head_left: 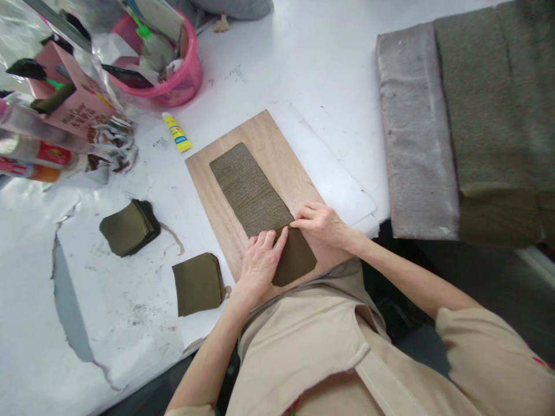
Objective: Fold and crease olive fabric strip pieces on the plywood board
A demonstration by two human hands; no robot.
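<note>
A long olive-green fabric piece (251, 190) with a rough, greyish-flecked face lies slantwise on a thin wooden board (277, 133). Its near end joins or meets a smooth olive flap (297, 260); whether they are one piece I cannot tell. Across this line rests my left hand (261, 260), open, fingers laid on the fabric and index finger pointing at the right edge. My right hand (318, 222) is closed, thumb and forefinger pinching the fabric edge at the line's right end. Beside the board sit two stacks of olive fabric pieces, a nearer stack (198, 284) and a farther stack (129, 228).
A yellow glue tube (177, 133) lies beyond the board's left corner. Farther left are a pink basket (195, 63) of tools, a pink box (76, 101) and several bottles. A large fabric-covered block (420, 133) stands at right. The white table covering (143, 323) is torn at left.
</note>
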